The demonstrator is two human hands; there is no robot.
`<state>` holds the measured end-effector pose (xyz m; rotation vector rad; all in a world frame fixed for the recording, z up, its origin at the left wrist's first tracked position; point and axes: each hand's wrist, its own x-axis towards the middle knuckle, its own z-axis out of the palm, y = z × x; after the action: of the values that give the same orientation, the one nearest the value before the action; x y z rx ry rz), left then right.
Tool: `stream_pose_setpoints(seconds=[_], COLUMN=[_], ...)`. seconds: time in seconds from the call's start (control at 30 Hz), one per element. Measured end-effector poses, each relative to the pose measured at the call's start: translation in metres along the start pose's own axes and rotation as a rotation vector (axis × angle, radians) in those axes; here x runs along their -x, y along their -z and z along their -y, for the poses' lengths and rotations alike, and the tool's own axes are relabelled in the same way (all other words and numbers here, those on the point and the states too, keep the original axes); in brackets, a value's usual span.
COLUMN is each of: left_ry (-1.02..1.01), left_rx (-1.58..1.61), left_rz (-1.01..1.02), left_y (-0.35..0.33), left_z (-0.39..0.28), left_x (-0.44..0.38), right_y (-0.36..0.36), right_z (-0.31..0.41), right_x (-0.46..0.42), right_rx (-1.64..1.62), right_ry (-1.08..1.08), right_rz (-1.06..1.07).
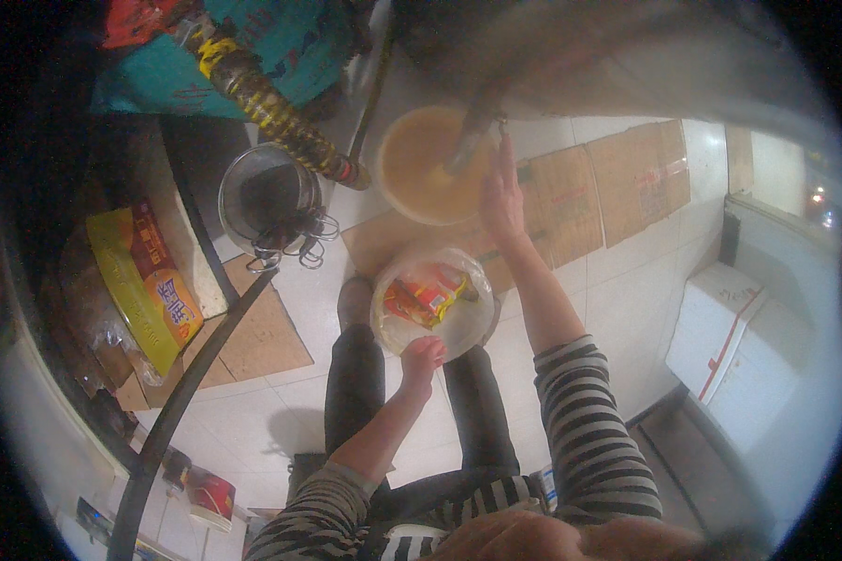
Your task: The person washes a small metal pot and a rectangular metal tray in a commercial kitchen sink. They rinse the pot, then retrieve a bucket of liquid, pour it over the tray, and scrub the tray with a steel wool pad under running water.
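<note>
My right hand (503, 203) lies along the right edge of a round tub of tan, cloudy liquid (417, 165), its fingers stretched forward; whether they hold the rim is unclear. A blurred, pale tool (469, 144) reaches into the liquid from above. Between my feet stands a round bin (480, 266) lined with a clear plastic bag, with red and yellow printed wrappers (428, 294) inside. My left hand (423, 357) is curled at the bin's near rim, and its fingertips are partly hidden. A blurred brownish shape covers the area beyond the tub.
Flattened cardboard (565, 207) covers some floor tiles. To the left are a metal pot (233, 189) with wire-handled items, a pole wrapped in yellow (270, 112), a teal sack (203, 80) and a yellow printed carton (137, 280). A dark curved bar (196, 365) crosses the left; a white box (716, 329) stands right.
</note>
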<state>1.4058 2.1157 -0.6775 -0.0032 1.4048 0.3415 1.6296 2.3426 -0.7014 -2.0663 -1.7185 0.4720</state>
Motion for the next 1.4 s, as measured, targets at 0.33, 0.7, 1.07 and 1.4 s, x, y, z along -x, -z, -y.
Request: stream_pose_setpoints(seconds=[0.33,0.7,1.07,1.4], left_ry=[-0.093,-0.142,-0.153,-0.118], left_rx=[-0.005,0.038,0.041,0.143], left_rz=[0.026,0.055,0.049,0.094], left_y=[-0.007,-0.001,0.004,0.027], left_z=[-0.01,0.003,0.02,0.07], left_x=[0.013,0.007,-0.003,-0.047], right_y=[0.009,0.004,0.008,0.004], right_z=[0.006,0.003,-0.002,0.006], right_x=[-0.001,0.0,0.002,0.007], right_rx=[-0.163,-0.035,-0.056,-0.196], right_ry=[-0.148,-0.124,-0.038,-0.16], right_rz=[0.14,0.119,0.122,-0.028])
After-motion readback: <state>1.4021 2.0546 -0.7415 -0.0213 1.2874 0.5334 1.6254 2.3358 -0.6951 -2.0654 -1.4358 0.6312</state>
